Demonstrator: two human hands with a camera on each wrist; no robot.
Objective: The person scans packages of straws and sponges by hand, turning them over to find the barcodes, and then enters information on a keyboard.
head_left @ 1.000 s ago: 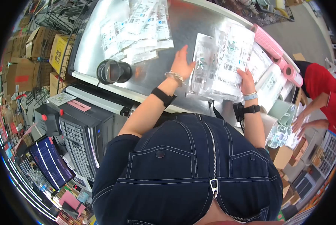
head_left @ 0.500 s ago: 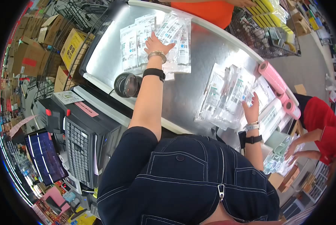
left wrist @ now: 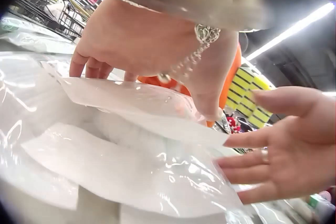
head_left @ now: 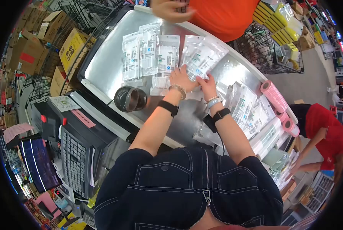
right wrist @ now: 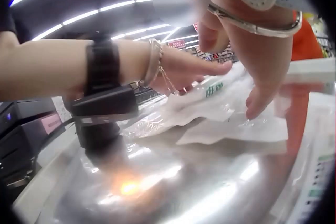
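Both grips meet on one clear plastic packet [head_left: 199, 57] lying on the steel surface [head_left: 106, 65]: our left hand [head_left: 180, 78] rests over its near edge with fingers relaxed and spread, and our right hand [head_left: 207, 85] sits just beside it, fingers straight and touching the same packet. From the left wrist view we see the left fingers [left wrist: 86, 66] bent down onto the film while the right hand [left wrist: 283, 150] is flat and spread beside it. Nearest us stands a keyboard terminal [head_left: 77, 155], and beyond it a round black scanner [head_left: 130, 99] sits on the surface, left of our wrists. To the right lie more sealed packets [head_left: 246, 109] and pink rolls [head_left: 274, 96]. Farther out, left of the held packet, a row of packets [head_left: 146, 53] lies flat. Beyond the surface stands a person in an orange shirt [head_left: 223, 15].
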